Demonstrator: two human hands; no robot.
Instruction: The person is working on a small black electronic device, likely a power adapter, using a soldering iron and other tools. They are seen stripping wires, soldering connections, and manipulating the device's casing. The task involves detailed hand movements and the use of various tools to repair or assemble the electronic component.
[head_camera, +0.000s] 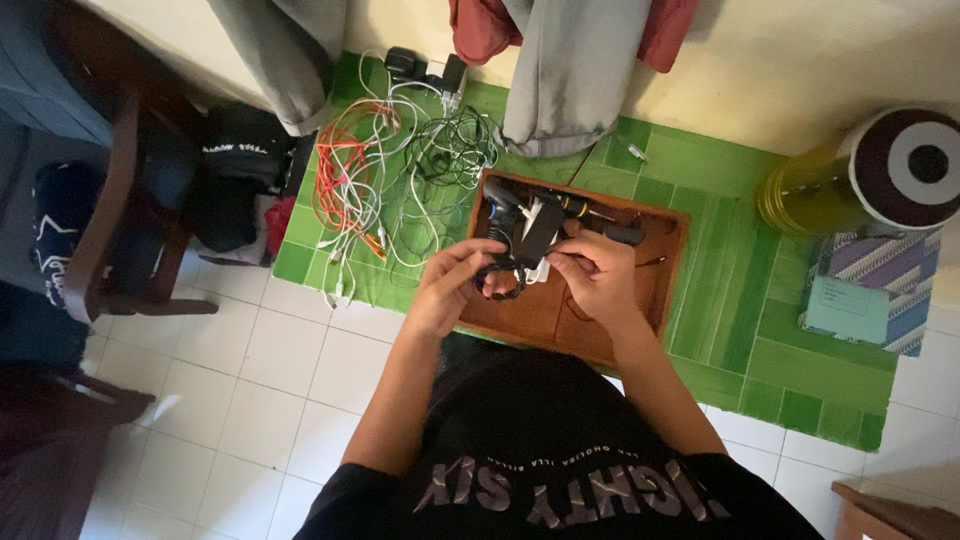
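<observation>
Black charger (537, 232) and coiled cable (500, 280) gripped between left hand (447, 285) and right hand (594, 275), above wooden tray (665, 270).

Green mat (780, 360) under wooden tray (670, 270), cables (400, 180)

A coiled black cable (502, 281) and black adapter (538, 232), held above the wooden tray (668, 262).

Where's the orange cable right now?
In the head view the orange cable lies on the green mat, in the tangle of white cables and black cables, to the left of the wooden tray and beyond the left hand.
</observation>
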